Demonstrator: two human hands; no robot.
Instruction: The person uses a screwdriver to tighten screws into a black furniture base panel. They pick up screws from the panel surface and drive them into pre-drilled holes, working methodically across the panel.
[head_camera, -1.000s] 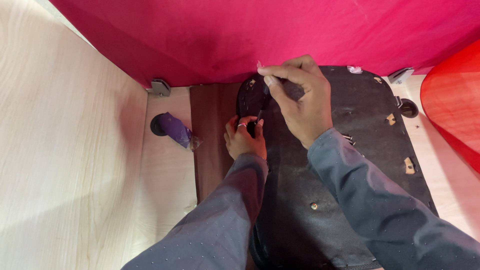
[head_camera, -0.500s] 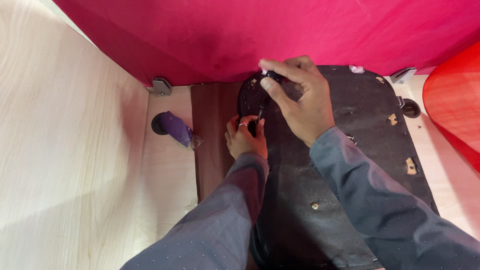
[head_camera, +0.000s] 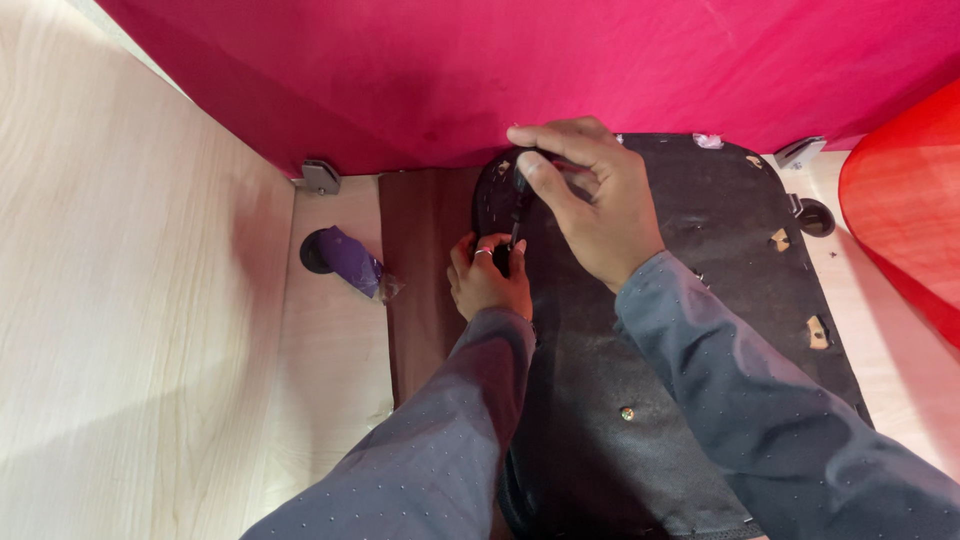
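Right hand: grip pinched on a screwdriver, shaft pointing down at the black panel. Left hand: fingers curled around the tool tip, resting on the panel's left edge; what they pinch I cannot tell. Panel lies on the pale counter under red cloth. Purple object well left.

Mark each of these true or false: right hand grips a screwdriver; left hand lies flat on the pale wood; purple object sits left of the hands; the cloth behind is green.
1. The right hand grips a screwdriver: true.
2. The left hand lies flat on the pale wood: false, it is at the screwdriver tip on the black panel.
3. A purple object sits left of the hands: true.
4. The cloth behind is green: false, it is pink.
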